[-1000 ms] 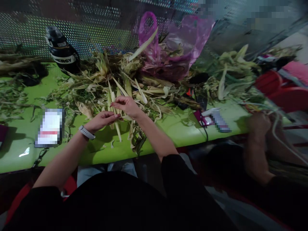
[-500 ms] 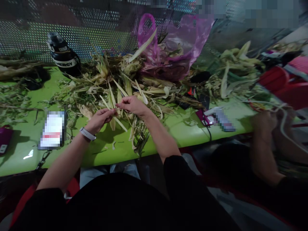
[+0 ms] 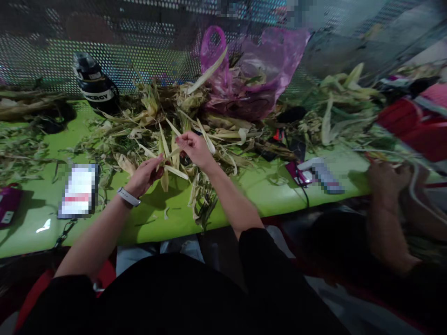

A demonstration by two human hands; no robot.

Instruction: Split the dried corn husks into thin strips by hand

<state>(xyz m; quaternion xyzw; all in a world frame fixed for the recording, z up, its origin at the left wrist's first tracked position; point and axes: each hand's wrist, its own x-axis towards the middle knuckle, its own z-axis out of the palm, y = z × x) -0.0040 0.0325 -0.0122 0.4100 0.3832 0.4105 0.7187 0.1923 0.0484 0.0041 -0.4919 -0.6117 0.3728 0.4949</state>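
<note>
A pale strip of corn husk point(image 3: 172, 152) stretches between my two hands. My left hand point(image 3: 148, 173), with a white band on its wrist, pinches the strip's near end. At the far end, the fingers of my right hand point(image 3: 192, 146) are closed on the same strip. Several more husk strips point(image 3: 163, 139) fan out just under and behind my hands. A heap of dried husks and leaves point(image 3: 150, 109) spreads over the green table point(image 3: 146, 228) beyond them. Part of the held strip is hidden by my fingers.
A dark bottle point(image 3: 96, 88) and a pink plastic bag point(image 3: 251, 93) stand at the back. A phone point(image 3: 78, 190) lies at left, a purple case point(image 3: 10, 204) beside it. To the right are another phone point(image 3: 328, 176) and a co-worker's hands point(image 3: 387, 177).
My hands have drawn apart: the right moved up and to the right, the left slightly down and left. The husk strip between them now shows. The whole view shifted slightly.
</note>
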